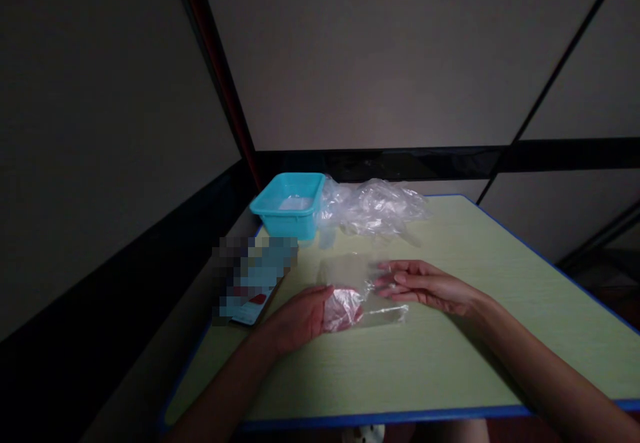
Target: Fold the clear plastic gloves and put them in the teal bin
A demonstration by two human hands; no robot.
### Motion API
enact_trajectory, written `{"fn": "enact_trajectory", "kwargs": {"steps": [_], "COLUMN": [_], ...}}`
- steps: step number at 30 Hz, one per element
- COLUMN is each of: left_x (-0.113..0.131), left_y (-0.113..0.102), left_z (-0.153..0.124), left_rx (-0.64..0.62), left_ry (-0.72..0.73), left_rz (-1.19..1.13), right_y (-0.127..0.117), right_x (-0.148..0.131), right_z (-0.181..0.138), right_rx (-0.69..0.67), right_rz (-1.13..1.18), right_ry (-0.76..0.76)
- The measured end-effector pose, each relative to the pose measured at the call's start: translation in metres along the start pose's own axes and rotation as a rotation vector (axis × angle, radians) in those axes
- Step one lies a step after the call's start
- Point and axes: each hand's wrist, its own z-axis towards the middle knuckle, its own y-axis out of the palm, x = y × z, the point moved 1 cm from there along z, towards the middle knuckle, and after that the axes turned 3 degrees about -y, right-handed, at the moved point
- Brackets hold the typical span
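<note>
A clear plastic bag (350, 273), flat and see-through, is held just above the table between my two hands. My left hand (305, 316) grips its left side, the thumb on the near face and the fingers behind, showing pink through the crinkled film. At the bag's right edge, my right hand (433, 286) has its thumb in front and its fingers stretched behind the film, the fingertips partly veiled by the plastic. Nothing can be made out inside the bag.
A pale table (500, 336) with a blue edge stands against the wall. At its back left is a turquoise plastic basin (290, 224) with something whitish inside. A heap of clear plastic bags (375, 206) lies beside it. A blurred-out flat item (265, 276) rests at the left edge.
</note>
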Motion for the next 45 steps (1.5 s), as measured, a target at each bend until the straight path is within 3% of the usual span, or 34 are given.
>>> {"fn": "enact_trajectory", "kwargs": {"steps": [4,11,19,29,38,45], "left_x": [0.002,0.001,0.003,0.008,0.005,0.003], "left_y": [-0.001,-0.002,0.004,0.006,-0.007,-0.008], "left_z": [-0.001,0.0,-0.003,-0.009,-0.005,-0.005], "left_rx": [0.001,-0.007,0.08,0.036,-0.099,-0.106], "left_ry": [-0.023,-0.025,-0.027,-0.02,-0.035,-0.012], "left_rz": [-0.027,-0.027,0.017,0.06,-0.028,-0.008], "right_y": [0.002,0.009,0.011,0.005,0.003,0.002], "right_x": [0.005,0.017,0.018,0.007,0.007,0.006], "right_z": [0.0,0.006,0.005,-0.001,-0.002,-0.006], "right_rx": [-0.025,-0.194,-0.141,0.037,0.02,-0.014], "right_rz": [-0.125,-0.278,-0.297,-0.228,-0.251,-0.268], "right_ry": [-0.069,-0.234,-0.195,-0.069,-0.071,-0.026]}}
